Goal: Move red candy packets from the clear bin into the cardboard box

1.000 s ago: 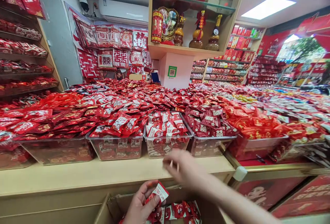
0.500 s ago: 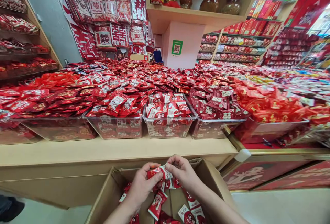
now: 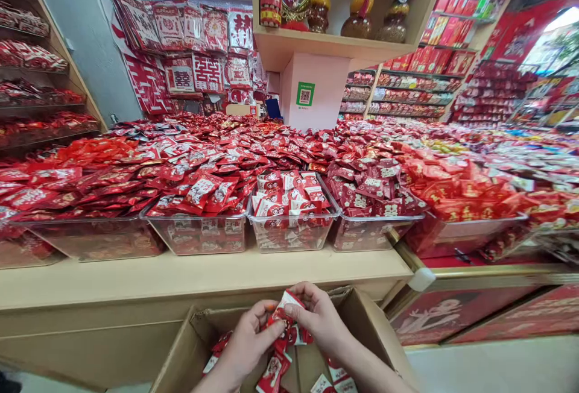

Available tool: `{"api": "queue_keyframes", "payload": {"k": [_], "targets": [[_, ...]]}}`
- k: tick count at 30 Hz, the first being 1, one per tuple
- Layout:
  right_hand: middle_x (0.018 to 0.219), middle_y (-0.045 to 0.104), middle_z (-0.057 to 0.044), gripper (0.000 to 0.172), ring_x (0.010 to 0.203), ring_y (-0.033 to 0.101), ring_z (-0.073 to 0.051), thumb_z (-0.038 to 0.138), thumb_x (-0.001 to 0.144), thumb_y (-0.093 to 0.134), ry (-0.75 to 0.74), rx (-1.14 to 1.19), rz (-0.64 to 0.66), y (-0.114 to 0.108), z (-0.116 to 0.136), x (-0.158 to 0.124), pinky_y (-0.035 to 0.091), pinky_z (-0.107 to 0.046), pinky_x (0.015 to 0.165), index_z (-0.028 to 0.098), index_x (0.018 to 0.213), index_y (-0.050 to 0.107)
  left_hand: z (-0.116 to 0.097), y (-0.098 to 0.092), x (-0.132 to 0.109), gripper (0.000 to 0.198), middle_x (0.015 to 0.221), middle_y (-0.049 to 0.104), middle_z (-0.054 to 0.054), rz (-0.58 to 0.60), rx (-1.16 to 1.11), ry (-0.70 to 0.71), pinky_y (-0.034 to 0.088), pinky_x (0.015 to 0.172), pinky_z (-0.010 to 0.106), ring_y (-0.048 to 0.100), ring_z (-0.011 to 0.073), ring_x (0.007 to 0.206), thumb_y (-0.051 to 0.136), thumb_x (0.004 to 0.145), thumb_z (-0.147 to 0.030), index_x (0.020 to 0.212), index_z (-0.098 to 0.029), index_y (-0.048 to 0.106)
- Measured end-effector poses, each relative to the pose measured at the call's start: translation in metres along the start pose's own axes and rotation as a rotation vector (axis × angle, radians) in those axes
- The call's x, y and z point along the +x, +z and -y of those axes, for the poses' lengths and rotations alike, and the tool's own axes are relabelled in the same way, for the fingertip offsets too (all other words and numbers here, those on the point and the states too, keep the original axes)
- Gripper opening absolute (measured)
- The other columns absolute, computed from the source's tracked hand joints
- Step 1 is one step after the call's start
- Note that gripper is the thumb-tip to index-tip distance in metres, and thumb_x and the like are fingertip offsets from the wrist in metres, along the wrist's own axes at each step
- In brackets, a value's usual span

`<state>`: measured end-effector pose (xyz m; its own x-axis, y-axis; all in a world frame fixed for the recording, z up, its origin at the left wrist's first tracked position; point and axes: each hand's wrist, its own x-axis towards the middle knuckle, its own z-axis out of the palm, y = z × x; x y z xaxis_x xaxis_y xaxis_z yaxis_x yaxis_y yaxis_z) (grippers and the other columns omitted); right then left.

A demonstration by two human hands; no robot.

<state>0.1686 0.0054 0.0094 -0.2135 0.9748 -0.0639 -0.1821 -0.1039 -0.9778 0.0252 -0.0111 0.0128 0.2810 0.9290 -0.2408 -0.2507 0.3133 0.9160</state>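
Note:
Over the open cardboard box (image 3: 193,328), my left hand (image 3: 253,336) is closed on small red-and-white candy packets (image 3: 289,300), thumb pressed on top. My right hand (image 3: 321,317) grips the upper white end of the same packets, its thumb across the front. How many packets the fingers hold is partly hidden. Below, inside the box, lie several loose packets of the same kind, one red packet (image 3: 272,370) under my hands and others along the sides. Just beyond stands a clear plastic bin (image 3: 289,237) holding similar red-and-white packets in upright rows.
A pale wooden counter (image 3: 203,275) runs behind the box. More clear bins (image 3: 199,239) heaped with red packets line it on both sides. A boxy shelf (image 3: 335,46) with gourd ornaments juts out above. At right is a gold-edged counter (image 3: 488,272).
The packets in my hands have turned from nearly level to steeply tilted, with my right hand wrapped further around them. The camera view has tipped up slightly.

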Motion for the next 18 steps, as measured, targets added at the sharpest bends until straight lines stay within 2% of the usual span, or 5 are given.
{"api": "queue_keyframes", "payload": {"k": [4, 10, 12, 15, 18], "targets": [[0.074, 0.055, 0.0, 0.033, 0.062, 0.051, -0.011, 0.031, 0.062, 0.065, -0.042, 0.051, -0.083, 0.007, -0.005, -0.001, 0.038, -0.02, 0.05, 0.019, 0.081, 0.04, 0.004, -0.001, 0.002, 0.021, 0.071, 0.065, 0.0, -0.023, -0.035, 0.004, 0.044, 0.062, 0.021, 0.057, 0.0117, 0.066, 0.067, 0.064, -0.026, 0.08, -0.015, 0.059], [0.077, 0.054, -0.001, 0.028, 0.066, 0.053, -0.012, 0.019, 0.071, 0.055, -0.199, -0.147, -0.099, 0.015, -0.01, -0.008, 0.043, -0.024, 0.059, 0.02, 0.092, 0.036, 0.013, -0.001, 0.003, 0.04, 0.062, 0.065, -0.001, -0.05, -0.107, 0.038, 0.041, 0.05, 0.02, 0.055, 0.0101, 0.05, 0.064, 0.067, -0.027, 0.102, -0.018, 0.045], [0.079, 0.054, -0.002, 0.021, 0.068, 0.054, -0.013, 0.019, 0.073, 0.052, -0.238, -0.227, -0.127, 0.012, -0.004, -0.008, 0.044, -0.025, 0.059, 0.019, 0.09, 0.04, 0.013, -0.001, 0.003, 0.05, 0.067, 0.067, 0.001, -0.029, -0.101, 0.076, 0.043, 0.054, 0.023, 0.058, 0.0127, 0.056, 0.063, 0.068, -0.027, 0.11, -0.018, 0.038], [0.097, 0.049, -0.008, 0.008, 0.074, 0.054, -0.014, 0.018, 0.074, 0.049, -0.36, -0.337, -0.117, 0.009, 0.006, -0.009, 0.045, -0.026, 0.065, 0.018, 0.082, 0.049, 0.015, -0.001, 0.002, 0.059, 0.087, 0.068, 0.008, 0.017, -0.109, 0.131, 0.043, 0.072, 0.029, 0.06, 0.0184, 0.078, 0.063, 0.068, -0.028, 0.117, -0.018, 0.033], [0.107, 0.043, -0.009, 0.013, 0.078, 0.053, -0.014, 0.016, 0.073, 0.05, -0.436, -0.379, -0.101, 0.009, 0.01, -0.012, 0.045, -0.027, 0.068, 0.019, 0.085, 0.052, 0.016, -0.002, -0.001, 0.058, 0.099, 0.064, 0.01, 0.066, -0.11, 0.169, 0.038, 0.084, 0.033, 0.056, 0.0206, 0.093, 0.062, 0.068, -0.027, 0.118, -0.019, 0.035]]}}
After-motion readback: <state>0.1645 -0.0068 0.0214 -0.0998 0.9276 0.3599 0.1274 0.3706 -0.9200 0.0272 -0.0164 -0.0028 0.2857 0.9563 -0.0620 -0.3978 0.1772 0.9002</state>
